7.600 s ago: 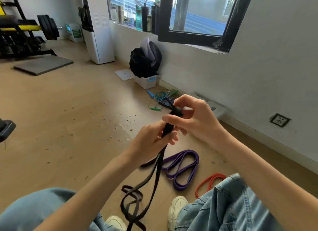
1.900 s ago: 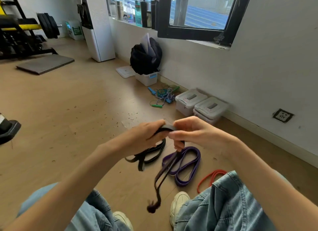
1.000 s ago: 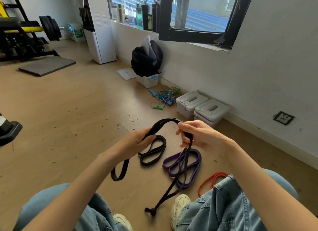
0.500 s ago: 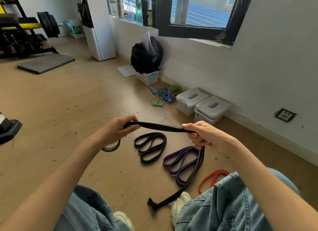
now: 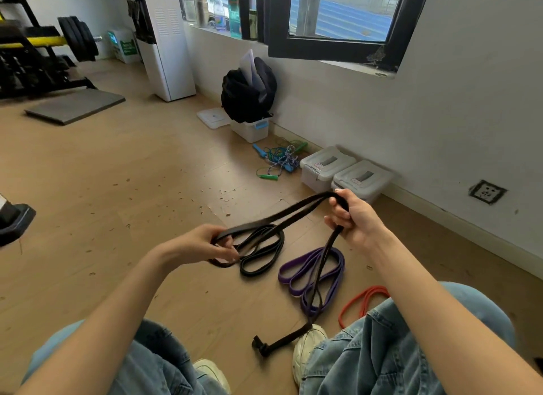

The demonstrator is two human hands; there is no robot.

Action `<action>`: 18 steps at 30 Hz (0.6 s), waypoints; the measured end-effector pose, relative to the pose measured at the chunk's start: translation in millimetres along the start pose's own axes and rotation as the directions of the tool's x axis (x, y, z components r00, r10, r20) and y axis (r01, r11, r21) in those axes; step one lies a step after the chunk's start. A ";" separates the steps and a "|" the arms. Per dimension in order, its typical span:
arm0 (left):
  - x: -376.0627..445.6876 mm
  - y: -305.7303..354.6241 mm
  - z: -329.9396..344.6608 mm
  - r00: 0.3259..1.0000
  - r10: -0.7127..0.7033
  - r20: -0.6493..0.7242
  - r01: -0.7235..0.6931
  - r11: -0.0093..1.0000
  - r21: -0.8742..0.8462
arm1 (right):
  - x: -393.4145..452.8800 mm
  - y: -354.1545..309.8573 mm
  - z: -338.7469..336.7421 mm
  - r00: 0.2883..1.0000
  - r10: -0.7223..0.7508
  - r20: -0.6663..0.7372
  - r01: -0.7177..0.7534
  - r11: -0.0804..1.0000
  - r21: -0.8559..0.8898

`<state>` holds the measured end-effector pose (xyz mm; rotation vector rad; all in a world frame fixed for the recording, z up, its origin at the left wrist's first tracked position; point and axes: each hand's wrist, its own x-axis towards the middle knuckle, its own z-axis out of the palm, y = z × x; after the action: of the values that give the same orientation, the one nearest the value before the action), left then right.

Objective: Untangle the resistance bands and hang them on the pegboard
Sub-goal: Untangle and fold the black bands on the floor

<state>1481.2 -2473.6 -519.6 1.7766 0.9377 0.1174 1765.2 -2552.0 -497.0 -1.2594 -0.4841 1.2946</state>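
A long black resistance band (image 5: 282,215) stretches doubled between my two hands above the wooden floor. My left hand (image 5: 202,241) pinches its near end. My right hand (image 5: 352,215) grips the far fold, higher and to the right. From there the band's tail (image 5: 318,280) hangs down to a small knot (image 5: 260,346) by my shoe. A second black band (image 5: 264,253) lies coiled on the floor below my hands. A purple band (image 5: 311,268) lies coiled right of it. A red band (image 5: 361,302) shows beside my right knee. No pegboard is in view.
Two lidded plastic boxes (image 5: 346,171) stand by the wall, with tangled jump ropes (image 5: 279,159) left of them. A black backpack (image 5: 248,89) sits on a small bin. A weight rack (image 5: 38,56) and grey mat (image 5: 76,105) are far left. My knees in jeans fill the bottom.
My right hand has risen and moved right, folding the black band into a doubled length. My left hand dropped lower and nearer the coiled black band.
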 end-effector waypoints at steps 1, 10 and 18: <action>-1.5 -2.3 -1.1 1.000 -0.010 -0.005 0.009 0.996 -0.084 | 2.5 0.8 1.4 0.998 -0.018 -0.056 0.017 1.000 -0.015; -3.6 6.7 -6.8 0.994 0.108 0.003 -0.080 0.758 -0.648 | 11.0 25.2 0.1 0.976 -0.068 -0.207 0.008 0.960 -0.279; 13.4 -13.7 -7.2 0.763 -0.134 -0.632 0.206 0.978 0.041 | 10.4 11.0 -4.2 0.985 -0.138 -0.103 0.090 0.924 -0.373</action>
<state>1479.5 -2457.9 -532.6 1.7636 1.6092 0.5840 1767.0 -2546.8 -511.7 -1.5891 -0.7210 1.0455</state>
